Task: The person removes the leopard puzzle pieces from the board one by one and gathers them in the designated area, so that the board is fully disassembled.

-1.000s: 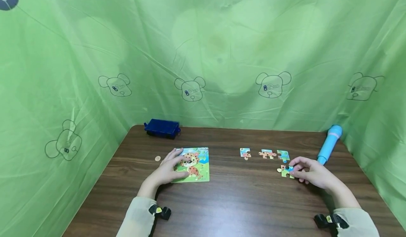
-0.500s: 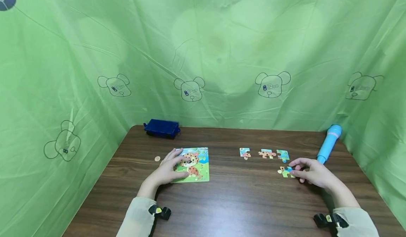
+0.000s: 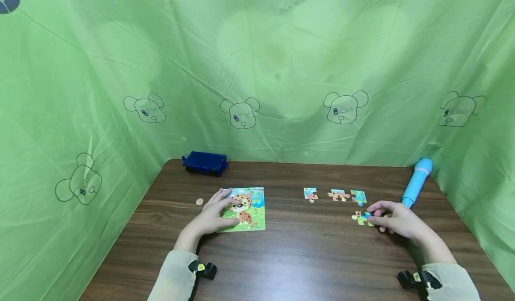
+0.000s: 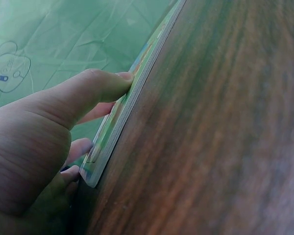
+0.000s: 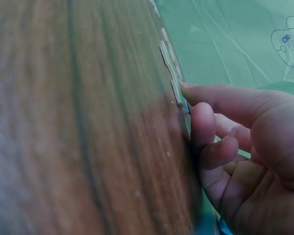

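My left hand (image 3: 215, 214) rests spread on a puzzle board (image 3: 257, 209) with a spotted leopard cub on it. In the left wrist view, the thumb (image 4: 105, 88) presses on the board's face (image 4: 112, 120), and other fingertips lie at its far edge. On the right, my right hand (image 3: 396, 219) pinches the right side of a green and blue puzzle piece (image 3: 362, 218) lying on the table. The right wrist view shows the thumb (image 5: 201, 92) on this piece (image 5: 176, 92), with the other fingers curled. Just beyond lie three more pieces (image 3: 359, 197).
A light blue microphone-shaped toy (image 3: 417, 182) lies beyond my right hand. At the back left stands a dark blue toy wagon (image 3: 205, 163). A small round disc (image 3: 199, 201) lies left of the board. Green cloth (image 3: 281, 68) hangs behind the wooden table (image 3: 289, 260).
The puzzle piece at my right fingertips has shifted very slightly on the table, with the right hand nearly in place. My left hand and the board have stayed where they were.
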Motion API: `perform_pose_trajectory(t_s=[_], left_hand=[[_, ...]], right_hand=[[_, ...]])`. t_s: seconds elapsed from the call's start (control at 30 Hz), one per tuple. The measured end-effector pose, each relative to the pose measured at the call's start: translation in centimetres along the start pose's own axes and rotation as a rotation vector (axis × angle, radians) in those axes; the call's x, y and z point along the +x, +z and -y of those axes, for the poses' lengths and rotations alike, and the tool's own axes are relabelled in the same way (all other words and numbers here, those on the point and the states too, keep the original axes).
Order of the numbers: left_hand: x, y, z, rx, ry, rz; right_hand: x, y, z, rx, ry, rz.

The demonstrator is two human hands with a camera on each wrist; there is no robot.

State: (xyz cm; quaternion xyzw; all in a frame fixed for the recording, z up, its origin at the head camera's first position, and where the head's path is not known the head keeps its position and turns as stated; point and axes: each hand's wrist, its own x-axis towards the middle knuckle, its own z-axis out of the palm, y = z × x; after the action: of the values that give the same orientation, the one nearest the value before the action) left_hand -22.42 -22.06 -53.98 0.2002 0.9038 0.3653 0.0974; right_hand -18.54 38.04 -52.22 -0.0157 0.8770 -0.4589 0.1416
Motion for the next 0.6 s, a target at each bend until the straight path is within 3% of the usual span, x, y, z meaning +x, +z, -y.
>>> perform_pose_trajectory(t_s=[0.33,0.6], left_hand=[[0.0,-0.1,0.2,0.015,0.001,-0.005],[0.0,0.1,0.3,0.019,-0.001,0.000]], right_hand=[[0.1,0.1,0.2,0.042,-0.077,-0.013],[0.0,1.8,4.0,-0.005,-0.258,-0.065]])
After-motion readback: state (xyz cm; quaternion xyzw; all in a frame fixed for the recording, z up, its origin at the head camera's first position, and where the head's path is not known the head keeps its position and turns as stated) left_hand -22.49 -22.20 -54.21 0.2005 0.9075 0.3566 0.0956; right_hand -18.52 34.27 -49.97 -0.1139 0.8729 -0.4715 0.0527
